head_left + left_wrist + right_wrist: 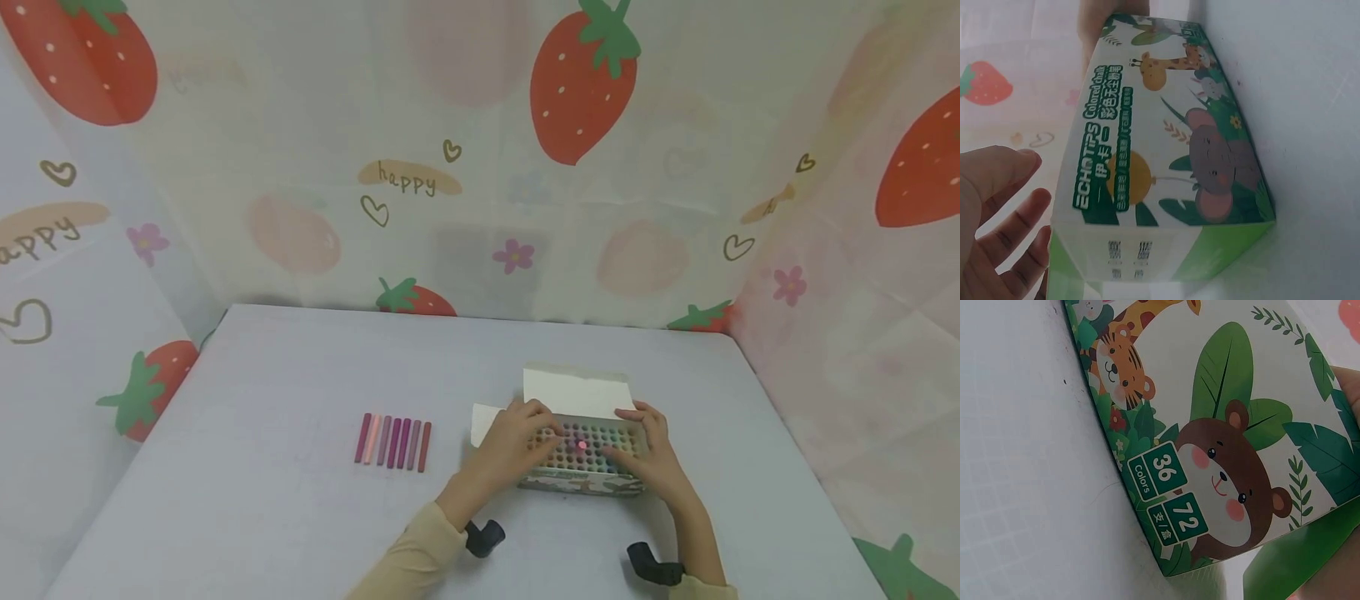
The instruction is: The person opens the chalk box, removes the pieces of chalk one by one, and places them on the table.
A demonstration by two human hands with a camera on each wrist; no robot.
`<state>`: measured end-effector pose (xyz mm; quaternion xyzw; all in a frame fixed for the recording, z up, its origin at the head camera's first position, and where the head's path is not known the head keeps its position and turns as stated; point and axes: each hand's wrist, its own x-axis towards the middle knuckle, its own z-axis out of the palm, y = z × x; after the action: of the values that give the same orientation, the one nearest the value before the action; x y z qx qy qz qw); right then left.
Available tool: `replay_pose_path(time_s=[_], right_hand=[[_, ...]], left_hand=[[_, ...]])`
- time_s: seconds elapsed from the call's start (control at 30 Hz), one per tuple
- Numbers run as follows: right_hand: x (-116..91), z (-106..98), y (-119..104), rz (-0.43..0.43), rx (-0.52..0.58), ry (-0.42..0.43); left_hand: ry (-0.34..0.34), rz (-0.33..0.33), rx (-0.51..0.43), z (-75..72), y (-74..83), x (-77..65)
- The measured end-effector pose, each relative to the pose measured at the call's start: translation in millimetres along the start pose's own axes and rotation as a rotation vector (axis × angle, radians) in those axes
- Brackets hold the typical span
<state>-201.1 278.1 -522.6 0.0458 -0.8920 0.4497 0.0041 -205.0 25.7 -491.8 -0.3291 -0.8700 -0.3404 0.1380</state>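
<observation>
A bright pink chalk stick point(582, 445) shows its end in the open box point(581, 481), right of the middle of the desk point(262, 517), its long axis seemingly upright. It lies between the left hand point(513, 437) and the right hand point(652, 454), neither clearly nearer. Both grips are parted, holding no chalk; the box's length runs roughly parallel to the desk's far edge.
</observation>
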Motion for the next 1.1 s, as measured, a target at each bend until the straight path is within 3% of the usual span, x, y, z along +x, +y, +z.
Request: replay_pose_path(time_s=[0.27, 0.73, 0.97, 1.1], right_hand=[[1.1, 1.4, -0.5, -0.025, 0.001, -0.003], [-0.7, -1.1, -1.5, -0.028, 0.011, -0.001], [-1.3, -1.1, -0.8, -0.013, 0.019, -0.006], [-1.6, -0.7, -0.6, -0.005, 0.016, -0.005]], left_hand=[[-0.033, -0.001, 0.030, 9.2, 3.2, 7.0], [-0.026, -0.014, 0.122, 18.7, 8.9, 16.8], [-0.141, -0.023, 0.156, 21.0, 5.1, 24.9], [-0.196, 0.007, 0.176, 18.7, 4.3, 31.4]])
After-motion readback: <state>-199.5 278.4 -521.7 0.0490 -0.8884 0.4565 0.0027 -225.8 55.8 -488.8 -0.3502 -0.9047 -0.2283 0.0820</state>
